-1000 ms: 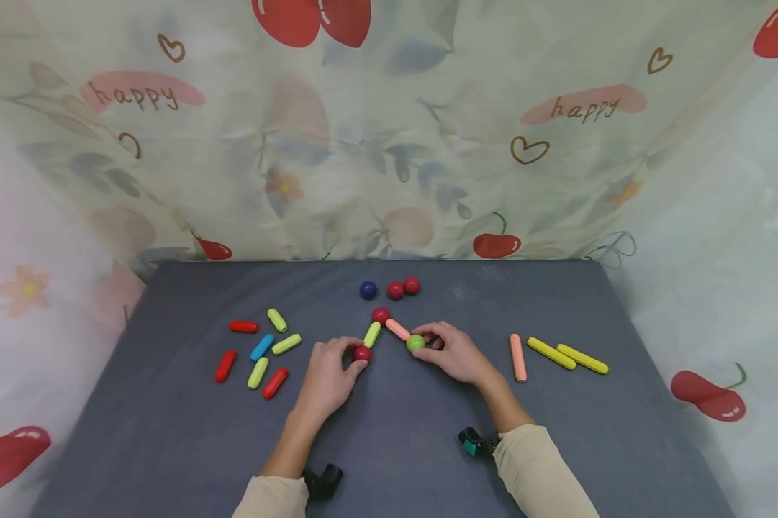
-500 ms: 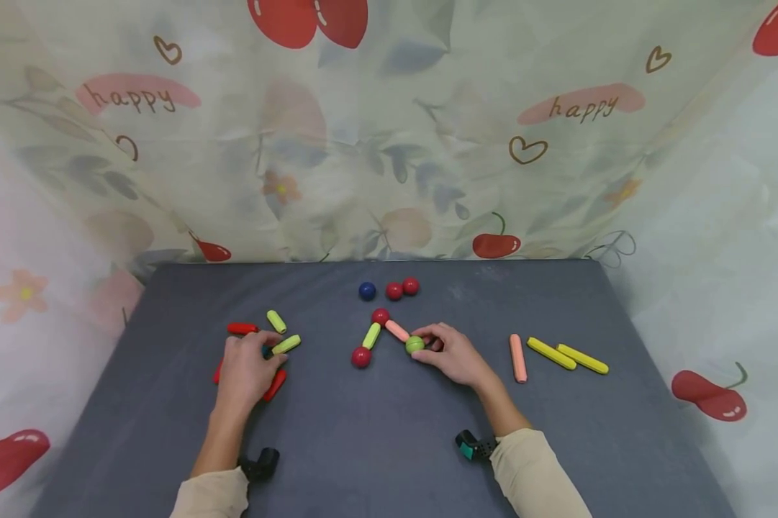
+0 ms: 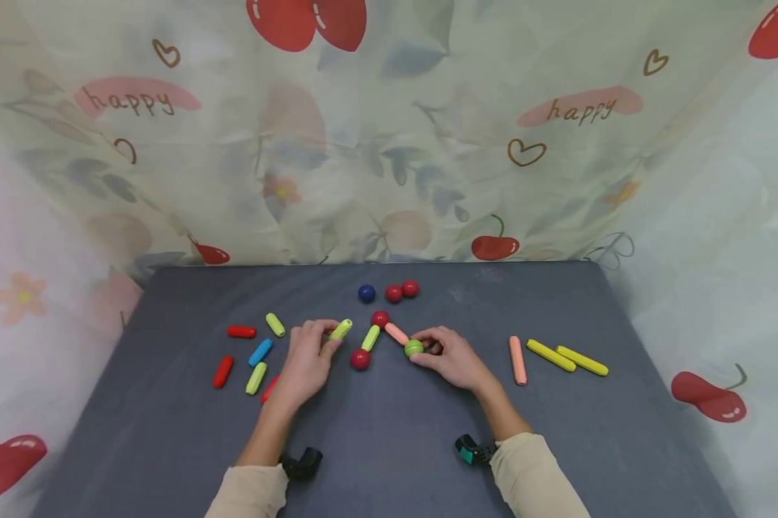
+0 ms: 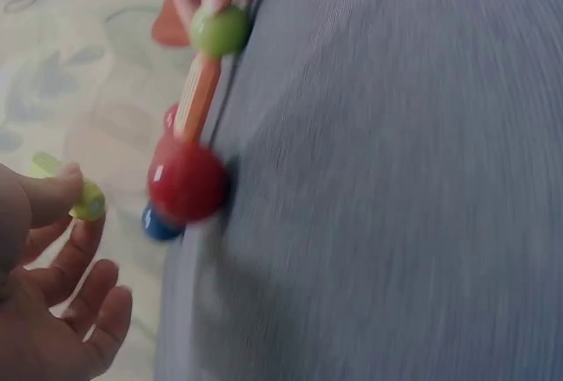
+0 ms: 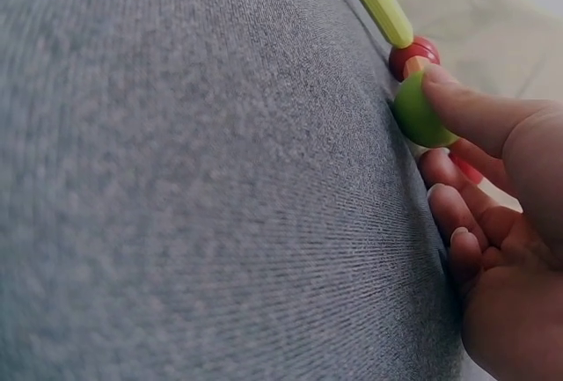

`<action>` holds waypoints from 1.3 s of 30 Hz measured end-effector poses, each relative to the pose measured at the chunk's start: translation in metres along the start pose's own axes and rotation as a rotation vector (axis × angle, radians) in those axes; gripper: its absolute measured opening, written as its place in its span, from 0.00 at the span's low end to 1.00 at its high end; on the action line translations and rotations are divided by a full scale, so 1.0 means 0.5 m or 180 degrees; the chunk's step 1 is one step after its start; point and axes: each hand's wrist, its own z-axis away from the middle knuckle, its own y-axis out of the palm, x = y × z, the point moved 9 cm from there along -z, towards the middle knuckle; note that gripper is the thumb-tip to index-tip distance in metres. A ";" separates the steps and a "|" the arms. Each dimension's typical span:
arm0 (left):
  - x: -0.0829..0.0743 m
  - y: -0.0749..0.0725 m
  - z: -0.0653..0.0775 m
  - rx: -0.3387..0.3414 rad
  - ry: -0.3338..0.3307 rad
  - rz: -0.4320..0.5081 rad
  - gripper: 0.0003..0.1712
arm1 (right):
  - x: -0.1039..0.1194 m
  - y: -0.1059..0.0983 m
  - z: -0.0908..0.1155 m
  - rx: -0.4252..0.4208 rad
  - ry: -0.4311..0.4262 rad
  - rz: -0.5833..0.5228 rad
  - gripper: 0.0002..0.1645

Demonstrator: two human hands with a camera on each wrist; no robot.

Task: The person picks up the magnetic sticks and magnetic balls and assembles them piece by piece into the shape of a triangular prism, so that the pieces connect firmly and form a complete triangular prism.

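My left hand (image 3: 306, 361) pinches a yellow-green rod (image 3: 340, 329) between thumb and fingertips, left of the joined pieces. The same rod (image 4: 90, 201) shows at the fingertips in the left wrist view. A green ball (image 3: 414, 348) is pinched by my right hand (image 3: 450, 356). From that ball a salmon-pink rod (image 3: 396, 333) runs up to a red ball (image 3: 380, 319). Another yellow-green rod (image 3: 371, 339) leads from there down to a nearer red ball (image 3: 360, 359), forming an upside-down V on the cloth.
Behind the V lie a blue ball (image 3: 366, 293) and two red balls (image 3: 394, 293). Red, yellow-green and blue rods (image 3: 260, 352) are scattered at left. A salmon-pink rod (image 3: 517, 360) and two yellow rods (image 3: 550, 355) lie at right on the grey cloth (image 3: 389, 446).
My left hand let go of the nearer red ball, went left to the loose rods, and came back rightward with a yellow-green rod. My right hand stayed on the green ball.
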 end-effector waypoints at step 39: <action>-0.071 0.111 0.003 0.0020 0.0347 -0.0357 0.26 | 0.006 0.004 0.005 0.0011 -0.0093 0.0118 0.19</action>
